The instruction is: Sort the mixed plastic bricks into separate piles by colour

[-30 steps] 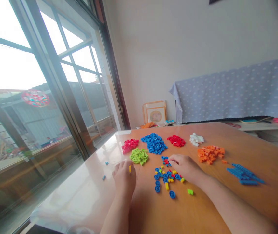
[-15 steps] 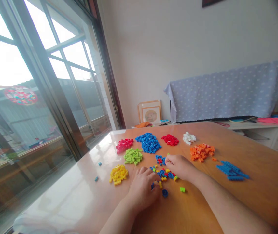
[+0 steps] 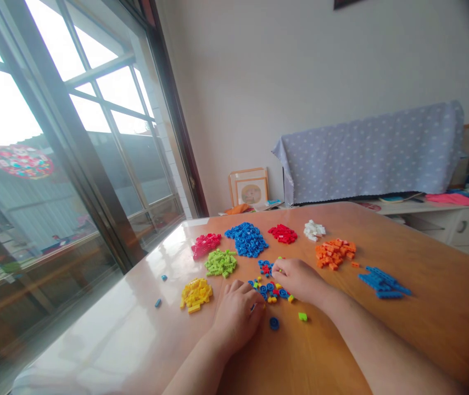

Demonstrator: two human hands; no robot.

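- Eight heaps, each of one colour, lie on the desk: crimson, round blue, red, white, lime, yellow, orange, long blue.
- One mixed cluster, centre of frame, apparently the portion left ungrouped.
- One left hand, curled over its lower-left edge; grip cannot be told.
- One right hand, apart from the left, fingertips together at its upper right; contents unclear.
- Strays below centre: lime piece, blue disc.
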